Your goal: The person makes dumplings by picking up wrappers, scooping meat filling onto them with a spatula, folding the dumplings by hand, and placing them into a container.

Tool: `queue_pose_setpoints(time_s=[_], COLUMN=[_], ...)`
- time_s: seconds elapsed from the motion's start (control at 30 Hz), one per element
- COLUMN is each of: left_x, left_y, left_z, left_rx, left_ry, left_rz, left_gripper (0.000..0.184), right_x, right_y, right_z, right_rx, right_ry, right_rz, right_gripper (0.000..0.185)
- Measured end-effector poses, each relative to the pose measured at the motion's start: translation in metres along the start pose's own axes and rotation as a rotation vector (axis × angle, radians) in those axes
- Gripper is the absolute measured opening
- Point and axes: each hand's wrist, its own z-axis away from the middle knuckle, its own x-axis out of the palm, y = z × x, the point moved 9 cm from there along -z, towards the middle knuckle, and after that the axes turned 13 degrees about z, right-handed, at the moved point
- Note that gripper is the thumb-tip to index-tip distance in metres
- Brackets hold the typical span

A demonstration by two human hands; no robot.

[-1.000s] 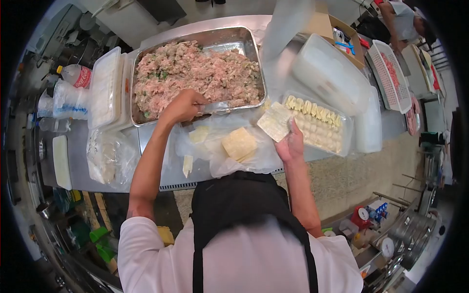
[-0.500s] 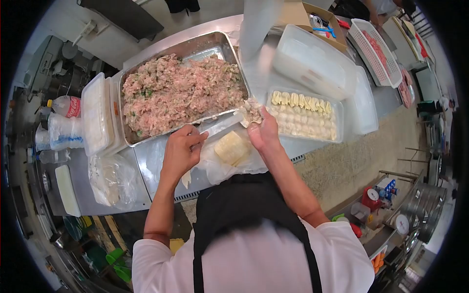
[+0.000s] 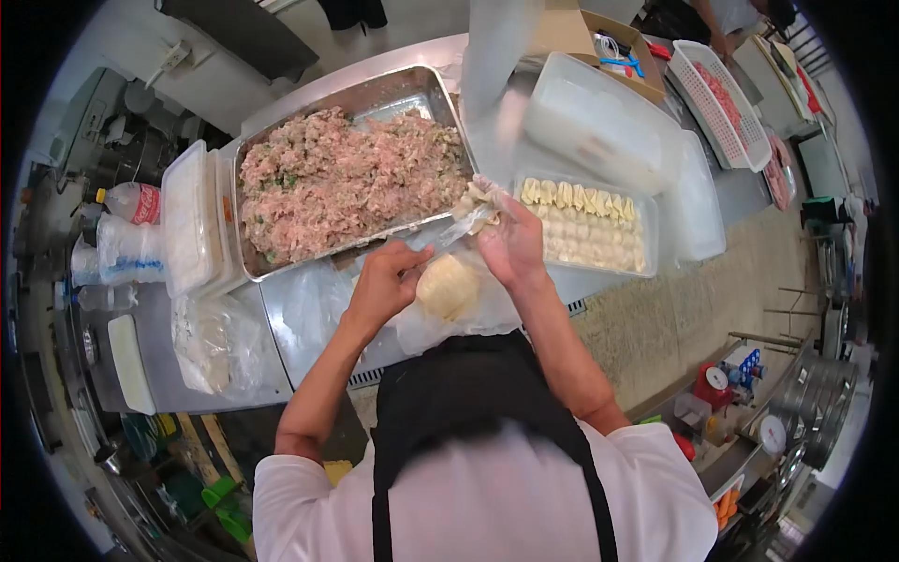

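Note:
My left hand (image 3: 384, 279) is closed around a flat spatula (image 3: 451, 236), whose blade reaches up to the dumpling. My right hand (image 3: 511, 240) is closed on that dumpling (image 3: 482, 199), a wrapper gathered around meat filling. Above my hands, the steel tray (image 3: 251, 255) is heaped with minced meat (image 3: 351, 187) flecked with green. Just below the spatula lies a stack of dumpling wrappers (image 3: 447, 288) on plastic sheeting. To the right of my right hand, a clear container (image 3: 599, 269) holds rows of finished dumplings (image 3: 585, 223).
A large plastic bin (image 3: 604, 122) stands behind the dumpling container. White lidded boxes (image 3: 190, 220) and a bag of wrappers (image 3: 220, 347) sit at the left. A white basket of meat (image 3: 716, 103) is at the far right, near another person's arm (image 3: 716, 33).
My left hand has moved right, bringing the spatula closer to the dumpling. The wrapper in my right hand has folded up more around its filling.

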Motion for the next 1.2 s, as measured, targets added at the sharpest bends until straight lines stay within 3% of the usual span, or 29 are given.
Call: queue_pose_setpoints(time_s=[0.07, 0.1, 0.17, 0.2, 0.27, 0.3, 0.4, 0.47, 0.53, 0.57, 0.63, 0.77, 0.83, 1.0, 1.07, 1.2], left_x=[-0.011, -0.017, -0.023, -0.024, -0.016, -0.009, -0.004, -0.019, -0.053, -0.056, -0.069, -0.060, -0.055, -0.054, -0.052, -0.050], left_y=[0.004, 0.013, 0.023, 0.024, 0.024, 0.026, 0.039, 0.049, 0.057, 0.059, 0.046, 0.029, 0.023, 0.024, 0.023, 0.017], left_z=[0.001, 0.001, 0.002, 0.002, 0.005, 0.005, 0.006, 0.006, 0.002, 0.002, 0.005, 0.009, 0.011, 0.006, 0.008, 0.011], left_rx=[-0.085, -0.089, -0.111, -0.128, -0.125, -0.123, -0.086, -0.127, -0.046, -0.033, -0.165, -0.139, -0.229, -0.194, -0.198, -0.285], left_ry=[-0.013, -0.004, 0.003, 0.011, -0.061, -0.129, -0.293, -0.275, -0.040, -0.055, 0.012, -0.001, -0.006, 0.009, -0.008, -0.044], left_rz=[-0.008, 0.026, 0.072, 0.119, 0.086, 0.052, -0.099, -0.056, 0.026, 0.043, 0.035, 0.111, 0.142, 0.124, 0.117, 0.139], left_gripper=[0.027, 0.028, 0.028, 0.028, 0.029, 0.030, 0.031, 0.032, 0.035, 0.035, 0.036, 0.036, 0.036, 0.035, 0.035, 0.037], right_x=[0.014, 0.015, 0.006, -0.001, -0.020, -0.023, -0.009, -0.022, -0.054, -0.078, -0.141, -0.225, -0.241, -0.258, -0.265, -0.234], right_y=[-0.007, -0.008, -0.017, -0.011, -0.008, -0.011, -0.024, -0.040, -0.070, -0.086, -0.108, -0.178, -0.208, -0.242, -0.246, -0.250], right_z=[0.011, 0.018, 0.027, 0.027, 0.023, 0.023, 0.032, 0.034, 0.035, 0.039, 0.029, 0.022, 0.025, 0.020, 0.011, 0.016], right_rx=[0.032, 0.032, -0.131, -0.133, -0.313, -0.319, -0.593, -0.674, -0.580, -0.745, -0.340, -0.455, -0.428, -0.250, -0.400, -0.569], right_ry=[-0.332, -0.327, -0.152, -0.149, -0.037, -0.027, -0.123, -0.076, 0.153, 0.309, 0.449, 0.723, 0.729, 0.640, 0.699, 0.796], right_rz=[-0.125, -0.124, 0.297, 0.296, 1.186, 1.188, 1.454, 1.493, 1.619, 1.597, 1.290, 1.570, 1.687, 1.864, 2.133, 2.073], right_gripper=[0.039, 0.039, 0.042, 0.042, 0.050, 0.050, 0.024, 0.024, 0.028, 0.034, 0.045, 0.057, 0.057, 0.048, 0.036, 0.032])
